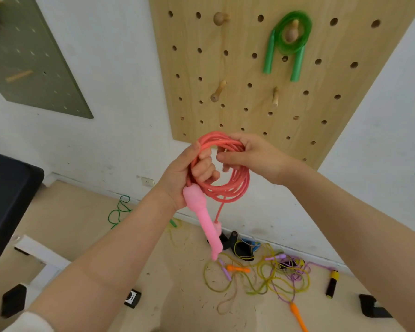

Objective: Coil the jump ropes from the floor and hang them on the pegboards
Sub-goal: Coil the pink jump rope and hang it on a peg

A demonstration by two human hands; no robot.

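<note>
A pink jump rope [237,188] is wound into a coil at the centre of the view, below the wooden pegboard [237,111]. My left hand [185,173] grips the coil's left side, fingers curled through the loops. One pink handle [201,216] hangs down from that hand, and the second handle dangles behind it. My right hand [247,154] holds the top right of the coil, fingers curled round the strands. A coiled green jump rope [288,44] hangs on an upper peg of the wooden board.
Several wooden pegs [218,92] stick out of the board. A green pegboard [31,58] hangs at the upper left. Tangled jump ropes [268,271] lie on the floor by the wall, with a green rope [119,212] further left. A dark seat [7,200] stands at the left.
</note>
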